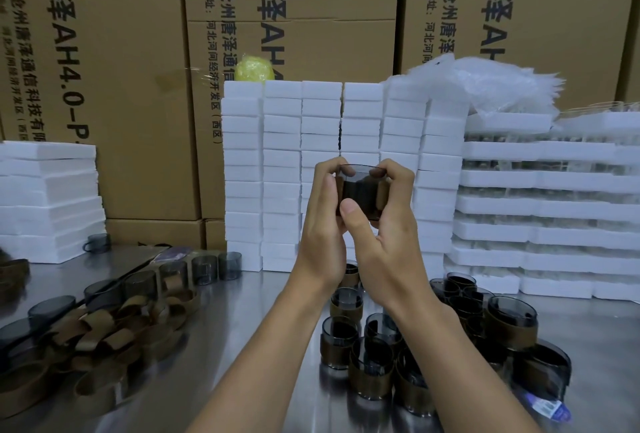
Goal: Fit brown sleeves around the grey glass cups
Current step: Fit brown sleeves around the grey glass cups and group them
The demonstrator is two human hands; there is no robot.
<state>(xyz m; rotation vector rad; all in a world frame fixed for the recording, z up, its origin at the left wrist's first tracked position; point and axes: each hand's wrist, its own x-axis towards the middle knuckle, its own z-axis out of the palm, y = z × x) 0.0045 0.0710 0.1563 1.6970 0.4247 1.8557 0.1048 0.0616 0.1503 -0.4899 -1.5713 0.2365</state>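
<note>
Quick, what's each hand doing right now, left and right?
Left hand: holding the grey glass cup, fingers curled round it.
Right hand: holding the same cup, thumb on its front.

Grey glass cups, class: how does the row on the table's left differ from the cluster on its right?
The left row stands bare; the right cluster wears brown sleeves. The left row lines up singly; the right cluster packs tightly together. Both are grey glass cups on the metal table.
</note>
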